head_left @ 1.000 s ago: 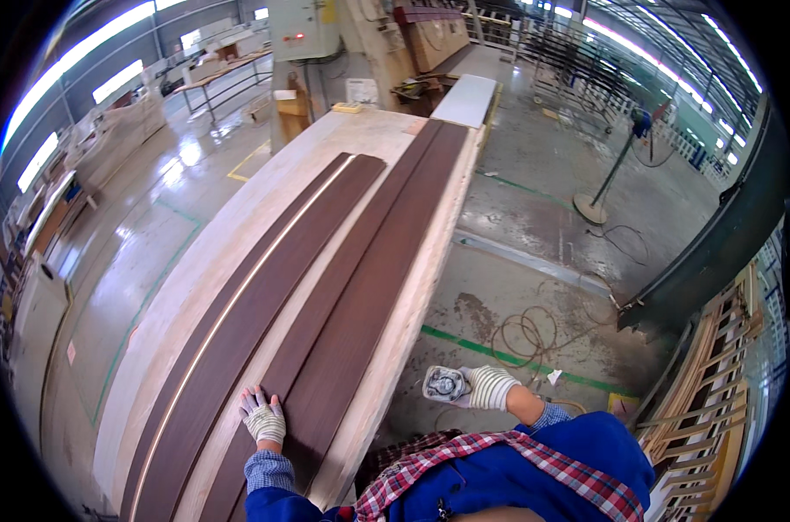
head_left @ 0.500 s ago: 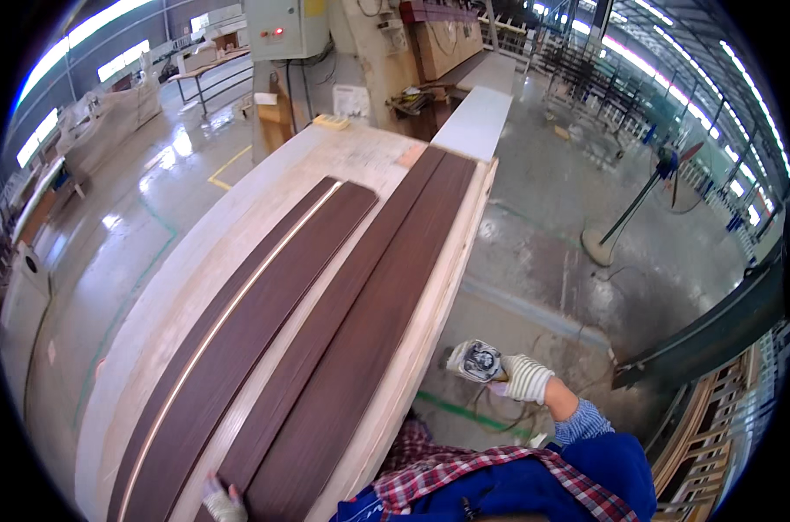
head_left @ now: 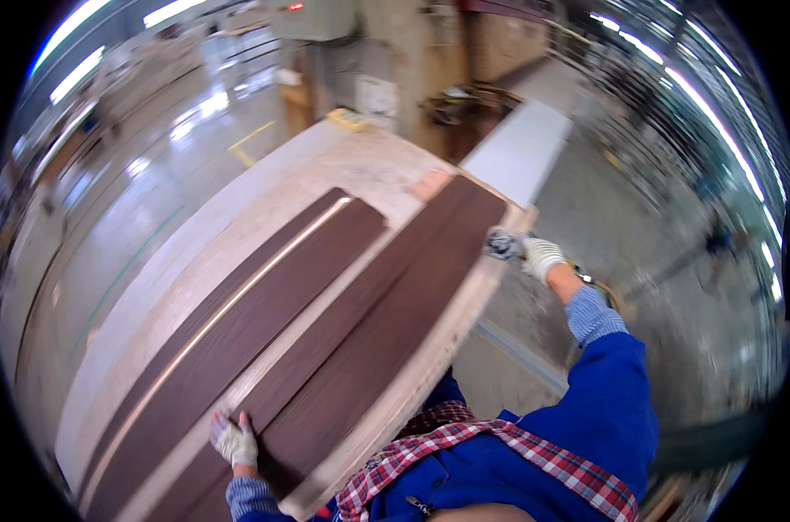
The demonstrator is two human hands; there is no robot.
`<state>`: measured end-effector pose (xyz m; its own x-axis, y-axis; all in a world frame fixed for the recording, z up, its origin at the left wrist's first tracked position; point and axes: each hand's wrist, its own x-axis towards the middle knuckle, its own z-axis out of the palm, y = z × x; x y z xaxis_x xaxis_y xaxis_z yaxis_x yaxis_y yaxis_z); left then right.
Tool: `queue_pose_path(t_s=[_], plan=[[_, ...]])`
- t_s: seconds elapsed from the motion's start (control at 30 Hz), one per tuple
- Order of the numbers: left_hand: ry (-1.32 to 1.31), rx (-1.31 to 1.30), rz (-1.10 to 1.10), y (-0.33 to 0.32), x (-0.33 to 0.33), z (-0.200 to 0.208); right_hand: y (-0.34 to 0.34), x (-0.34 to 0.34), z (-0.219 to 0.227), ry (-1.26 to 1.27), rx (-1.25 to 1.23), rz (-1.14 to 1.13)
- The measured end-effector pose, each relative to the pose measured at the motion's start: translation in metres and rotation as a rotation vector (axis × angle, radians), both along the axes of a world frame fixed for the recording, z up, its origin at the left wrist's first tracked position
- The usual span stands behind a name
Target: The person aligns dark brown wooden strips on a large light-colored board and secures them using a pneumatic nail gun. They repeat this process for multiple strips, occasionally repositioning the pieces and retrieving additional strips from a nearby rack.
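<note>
My gloved left hand (head_left: pixel 234 439) rests with its fingers apart on the near part of a dark brown wood panel (head_left: pixel 395 304), by its left edge. A lengthwise line divides the panel's surface. At the far right corner, my gloved right hand (head_left: pixel 543 256) grips a small grey-and-black hand tool that looks like a sander (head_left: pixel 500 244). The tool is at the panel's right edge; blur hides whether it touches. To the left lies a second brown panel (head_left: pixel 277 304) with a pale lengthwise strip. Both panels lie on a pale wooden workbench (head_left: pixel 369 157).
A yellow block (head_left: pixel 347 120) sits on the bench's far edge. Beyond stand a grey control box (head_left: pixel 316 19) and a white slab (head_left: pixel 521 148). Part of a hose (head_left: pixel 599 291) shows behind my right wrist. A dark beam (head_left: pixel 708 444) stands at lower right.
My right hand has carried the sander forward from beside the bench to the panel's far right edge. My left hand shows more fully on the panel. The view has shifted and blurred.
</note>
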<state>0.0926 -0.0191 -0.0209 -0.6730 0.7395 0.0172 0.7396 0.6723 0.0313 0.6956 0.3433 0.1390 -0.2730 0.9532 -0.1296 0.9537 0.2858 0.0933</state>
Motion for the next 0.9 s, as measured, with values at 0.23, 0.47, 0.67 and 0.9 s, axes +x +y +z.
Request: queue_pose_path(t_s=[0.23,0.47,0.67,0.9], plan=[[0.024,0.125,0.113,0.107,0.107,0.016,0.213,0.041,-0.05,0.073,0.099,-0.141],[-0.072,-0.011,0.43,0.202,0.158,0.014,0.289,0.082,-0.099,0.976,0.147,-0.369],[-0.148,0.158,0.747,0.234,0.143,0.005,0.348,0.064,-0.11,0.177,0.17,-0.077],[-0.362,0.735,1.374,0.244,0.081,0.004,0.324,-0.183,-0.207,0.25,-0.158,0.174]])
